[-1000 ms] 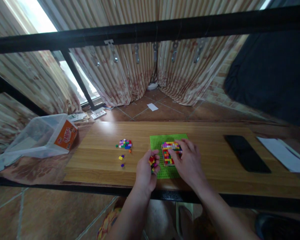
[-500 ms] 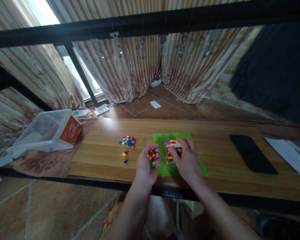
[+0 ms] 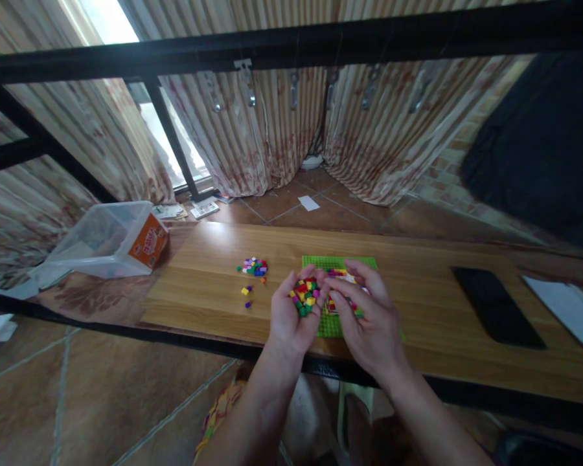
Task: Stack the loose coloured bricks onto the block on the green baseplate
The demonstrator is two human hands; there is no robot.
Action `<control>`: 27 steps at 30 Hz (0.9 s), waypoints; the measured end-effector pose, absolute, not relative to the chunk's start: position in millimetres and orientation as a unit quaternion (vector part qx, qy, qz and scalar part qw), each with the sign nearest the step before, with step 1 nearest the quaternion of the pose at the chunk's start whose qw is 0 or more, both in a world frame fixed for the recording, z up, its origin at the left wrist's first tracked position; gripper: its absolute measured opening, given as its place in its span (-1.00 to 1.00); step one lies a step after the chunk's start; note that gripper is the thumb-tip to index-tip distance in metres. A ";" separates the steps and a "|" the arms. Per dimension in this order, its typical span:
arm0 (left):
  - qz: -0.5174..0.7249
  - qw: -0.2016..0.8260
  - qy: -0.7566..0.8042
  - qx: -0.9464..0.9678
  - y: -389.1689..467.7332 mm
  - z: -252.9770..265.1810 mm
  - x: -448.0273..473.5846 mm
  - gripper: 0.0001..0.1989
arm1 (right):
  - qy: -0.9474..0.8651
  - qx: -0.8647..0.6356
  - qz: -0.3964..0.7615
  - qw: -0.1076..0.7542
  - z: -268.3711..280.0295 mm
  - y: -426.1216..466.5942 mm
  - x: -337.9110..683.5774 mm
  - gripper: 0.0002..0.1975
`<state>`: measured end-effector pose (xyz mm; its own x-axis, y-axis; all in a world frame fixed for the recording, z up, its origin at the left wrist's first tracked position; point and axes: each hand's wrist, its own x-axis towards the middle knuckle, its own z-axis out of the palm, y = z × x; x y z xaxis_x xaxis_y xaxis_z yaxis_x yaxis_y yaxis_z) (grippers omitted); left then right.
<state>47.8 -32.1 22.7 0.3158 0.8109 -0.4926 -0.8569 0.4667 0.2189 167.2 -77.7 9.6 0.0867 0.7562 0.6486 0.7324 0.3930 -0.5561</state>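
On the right part of the desk [image 3: 418, 278], a flat black device with screen-like surface [image 3: 498, 307], and beside it white paper sheets [image 3: 563, 307], near the desk's right end. To the left of the desk, a transparent plastic box [image 3: 97, 239] with an orange label [image 3: 148, 244] on one side, on a reddish-brown surface with leaf pattern [image 3: 119, 299]. Behind this box, some printed booklets [image 3: 205, 209]. Beyond the desk, on brown floor tiles [image 3: 286, 209], one small white paper [image 3: 308, 203]. Across the upper view, a black metal bar [image 3: 291, 48] with several clear hooks [image 3: 251, 96]. Farther back, striped curtains with reddish pattern [image 3: 272, 142], a bright window [image 3: 170, 129], and at the right, a brick-patterned wall [image 3: 442, 171] and dark blue cloth [image 3: 539, 149].
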 end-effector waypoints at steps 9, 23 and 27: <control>0.487 0.837 0.249 -0.025 -33.9 25.6 46.3 -0.71 | -0.719 -0.562 0.021 0.408 3.4 -75.5 164.9 -0.81; 0.475 0.835 0.276 -0.012 -35.4 24.8 49.3 -0.71 | -0.702 -0.557 0.017 0.444 5.5 -74.5 178.0 -0.86; 0.476 0.833 0.282 -0.014 -35.4 26.2 50.7 -0.71 | -0.706 -0.534 0.066 0.461 6.2 -74.0 179.7 -0.85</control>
